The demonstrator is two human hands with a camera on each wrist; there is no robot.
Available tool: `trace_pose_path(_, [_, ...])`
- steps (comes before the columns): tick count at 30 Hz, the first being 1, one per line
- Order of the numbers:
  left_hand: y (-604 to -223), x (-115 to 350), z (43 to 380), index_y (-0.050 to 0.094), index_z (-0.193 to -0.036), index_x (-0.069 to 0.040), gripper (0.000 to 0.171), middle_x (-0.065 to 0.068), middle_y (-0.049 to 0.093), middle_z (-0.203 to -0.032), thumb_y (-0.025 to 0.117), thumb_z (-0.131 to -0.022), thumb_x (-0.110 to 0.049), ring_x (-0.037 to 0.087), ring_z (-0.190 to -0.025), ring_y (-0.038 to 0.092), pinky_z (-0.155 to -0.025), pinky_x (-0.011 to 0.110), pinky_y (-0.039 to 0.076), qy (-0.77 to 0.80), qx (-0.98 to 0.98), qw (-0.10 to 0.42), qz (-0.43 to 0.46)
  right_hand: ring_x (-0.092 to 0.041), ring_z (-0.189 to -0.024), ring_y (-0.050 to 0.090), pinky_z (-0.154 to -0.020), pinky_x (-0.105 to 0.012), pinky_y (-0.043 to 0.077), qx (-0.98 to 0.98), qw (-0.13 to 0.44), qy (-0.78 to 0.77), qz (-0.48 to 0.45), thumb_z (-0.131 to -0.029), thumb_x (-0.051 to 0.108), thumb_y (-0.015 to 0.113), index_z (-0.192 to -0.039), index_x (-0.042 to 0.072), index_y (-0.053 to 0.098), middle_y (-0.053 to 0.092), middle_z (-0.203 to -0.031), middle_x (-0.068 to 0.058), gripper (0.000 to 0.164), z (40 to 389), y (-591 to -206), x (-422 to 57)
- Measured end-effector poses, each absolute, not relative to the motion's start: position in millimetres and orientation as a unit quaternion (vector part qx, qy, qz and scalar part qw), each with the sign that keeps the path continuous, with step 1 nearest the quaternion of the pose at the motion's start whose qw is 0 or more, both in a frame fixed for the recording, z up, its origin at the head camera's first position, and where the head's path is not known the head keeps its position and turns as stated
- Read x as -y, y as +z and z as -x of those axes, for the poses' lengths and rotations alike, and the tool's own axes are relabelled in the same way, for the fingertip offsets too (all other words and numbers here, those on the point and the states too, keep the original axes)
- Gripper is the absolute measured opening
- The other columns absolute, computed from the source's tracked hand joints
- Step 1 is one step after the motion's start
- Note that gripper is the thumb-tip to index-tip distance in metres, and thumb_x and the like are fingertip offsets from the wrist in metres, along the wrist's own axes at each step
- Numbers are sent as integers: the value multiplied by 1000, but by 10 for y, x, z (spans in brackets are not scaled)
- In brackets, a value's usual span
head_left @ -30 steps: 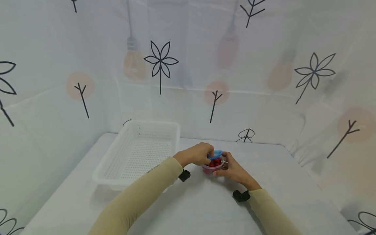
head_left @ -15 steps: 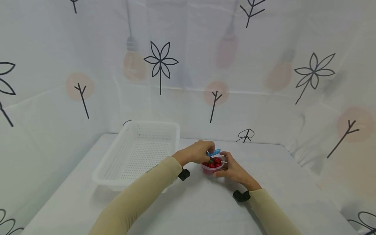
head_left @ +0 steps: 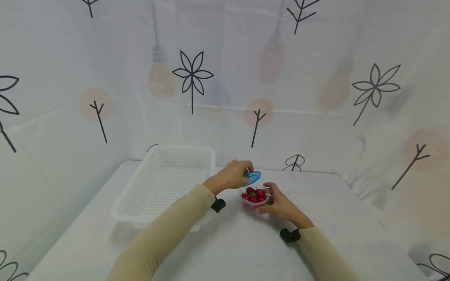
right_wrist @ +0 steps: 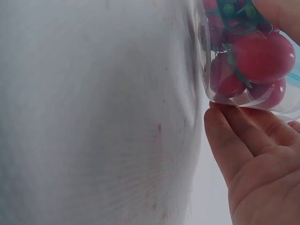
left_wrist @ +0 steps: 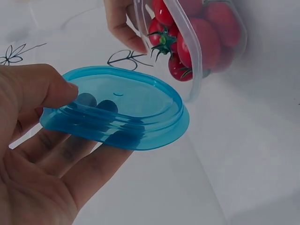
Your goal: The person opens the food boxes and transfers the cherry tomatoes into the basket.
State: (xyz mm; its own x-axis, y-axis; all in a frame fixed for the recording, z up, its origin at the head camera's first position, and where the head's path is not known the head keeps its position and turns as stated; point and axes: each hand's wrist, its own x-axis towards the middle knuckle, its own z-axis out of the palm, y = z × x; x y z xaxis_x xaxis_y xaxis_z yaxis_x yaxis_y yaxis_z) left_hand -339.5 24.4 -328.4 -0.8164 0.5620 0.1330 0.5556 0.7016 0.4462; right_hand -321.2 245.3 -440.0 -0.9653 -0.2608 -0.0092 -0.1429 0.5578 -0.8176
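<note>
My left hand pinches a translucent blue lid just above and behind a small clear plastic container. In the left wrist view the thumb lies on the lid's near edge, with the fingers spread beneath it. Several red cherry tomatoes with green stems fill the uncovered container. My right hand grips the container from the right, thumb at the front and fingers round the far side. The right wrist view shows fingertips against the clear wall, close to the white table surface.
A large white perforated basket stands on the table to the left, its right side close to my left forearm. The white table ends at a patterned cloth backdrop. Black wrist cameras sit on both wrists.
My left hand has lifted the blue lid up and to the left, off the container, so the tomatoes now show fully. The right hand has stayed almost still on the container.
</note>
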Motion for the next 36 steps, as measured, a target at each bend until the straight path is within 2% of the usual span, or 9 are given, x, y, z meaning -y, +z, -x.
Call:
trace_pose_path(4, [-3264,-197,3415,58,-116,-16,31,9,65,-114,63,-87,-8,18,-89,60,-76,30,53,259,-919,8,-296,-38,-124,47,-98,-50,42,-880,65,-456,119,-69,38,85,-144,11,21,39,-142,-14,103,3226,-4412,-2464])
trace_pose_path(13, [-3245,-96,3478,59,-113,-16,29,8,65,-106,61,-87,-5,18,-86,60,-69,26,54,312,-906,0,-284,-36,-124,46,-96,-49,45,-887,67,-444,106,-63,40,87,-144,16,22,41,-140,-10,107,3228,-4417,-2474])
trace_pose_path(24, [-3213,30,3586,60,-114,-10,28,10,65,-104,62,-87,-5,19,-88,62,-71,29,55,379,-886,-4,-265,-37,-122,48,-96,-50,44,-889,69,-437,117,-67,38,85,-144,15,22,41,-141,-13,102,3187,-4384,-2485])
trace_pose_path(36, [-3234,78,3790,60,-116,-8,30,9,62,-101,65,-87,-3,22,-86,62,-65,27,55,447,-867,22,-219,-38,-121,47,-94,-51,45,-896,69,-424,115,-67,38,85,-144,16,22,42,-140,-14,102,3182,-4378,-2515])
